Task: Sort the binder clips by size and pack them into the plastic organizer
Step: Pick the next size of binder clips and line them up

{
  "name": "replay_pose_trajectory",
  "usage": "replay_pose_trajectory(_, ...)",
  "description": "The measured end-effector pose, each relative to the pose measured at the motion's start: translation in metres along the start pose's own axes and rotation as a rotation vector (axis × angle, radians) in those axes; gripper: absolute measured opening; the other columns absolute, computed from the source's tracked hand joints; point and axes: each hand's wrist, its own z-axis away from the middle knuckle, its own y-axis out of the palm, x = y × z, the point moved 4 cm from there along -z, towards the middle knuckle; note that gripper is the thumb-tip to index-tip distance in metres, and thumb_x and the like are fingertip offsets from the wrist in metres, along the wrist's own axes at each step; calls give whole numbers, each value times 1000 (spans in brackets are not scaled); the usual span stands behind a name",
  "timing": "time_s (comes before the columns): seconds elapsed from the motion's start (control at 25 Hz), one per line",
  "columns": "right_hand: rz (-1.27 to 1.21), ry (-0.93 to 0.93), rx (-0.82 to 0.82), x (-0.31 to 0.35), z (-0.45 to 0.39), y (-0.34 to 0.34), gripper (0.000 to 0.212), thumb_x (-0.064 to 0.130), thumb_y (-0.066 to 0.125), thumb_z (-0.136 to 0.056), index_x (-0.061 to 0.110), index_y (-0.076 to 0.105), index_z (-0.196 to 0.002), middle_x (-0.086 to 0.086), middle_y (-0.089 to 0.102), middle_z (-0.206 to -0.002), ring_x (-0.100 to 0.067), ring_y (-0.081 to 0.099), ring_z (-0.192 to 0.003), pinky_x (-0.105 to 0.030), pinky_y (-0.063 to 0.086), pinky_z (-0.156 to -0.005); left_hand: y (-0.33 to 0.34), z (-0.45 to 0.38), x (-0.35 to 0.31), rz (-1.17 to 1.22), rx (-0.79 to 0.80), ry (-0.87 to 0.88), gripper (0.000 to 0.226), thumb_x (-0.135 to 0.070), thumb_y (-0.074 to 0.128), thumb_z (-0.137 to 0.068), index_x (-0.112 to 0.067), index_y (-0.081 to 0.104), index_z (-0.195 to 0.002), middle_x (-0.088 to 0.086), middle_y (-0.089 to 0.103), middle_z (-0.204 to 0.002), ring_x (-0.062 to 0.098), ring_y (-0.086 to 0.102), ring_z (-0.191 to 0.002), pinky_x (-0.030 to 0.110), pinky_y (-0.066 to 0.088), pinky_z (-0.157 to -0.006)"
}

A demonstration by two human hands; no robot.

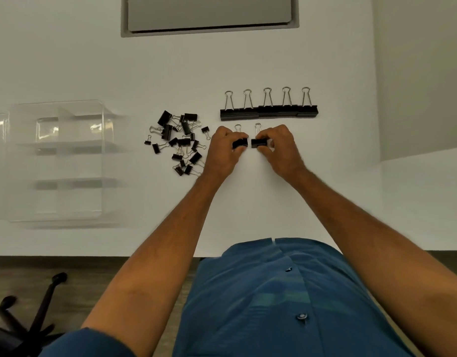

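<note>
The left hand pinched one mid-sized binder clip and the right hand another, each grip closed on the black body, low on the bench. Light, stiff steel, probably best taken by the body, since wire handles swing. Five large clips lined up beyond; the unsorted pile lay left, between hands and clear organizer.
</note>
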Motion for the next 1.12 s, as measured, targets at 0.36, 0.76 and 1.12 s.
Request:
replay_pose_trajectory(0.36,-22,25,-6,-1,-2,2,24,14,74,-89,13,68,-112,-9,59,-112,-15,50,-105,-28,46,-93,6,4,-4,3,-41,-10,35,-14,77,-84,-19,72,-118,7,52,-100,15,48,-95,24,45,-85)
replay_pose_trajectory(0.76,12,38,13,-1,-4,3,24,18,73,-90,14,69,-113,-8,61,-113,-20,52,-109,-25,42,-93,11,0,0,-9,-60,-32,38,-17,78,-82,-24,72,-119,2,49,-99,20,50,-95,24,47,-83)
replay_pose_trajectory(1.12,31,22,1,-1,-3,4,24,20,72,-90,15,68,-113,-7,62,-113,-21,54,-108,-38,49,-95,13,1,3,-39,-62,7,38,-20,78,-83,-27,71,-120,1,48,-100,19,48,-96,28,47,-84)
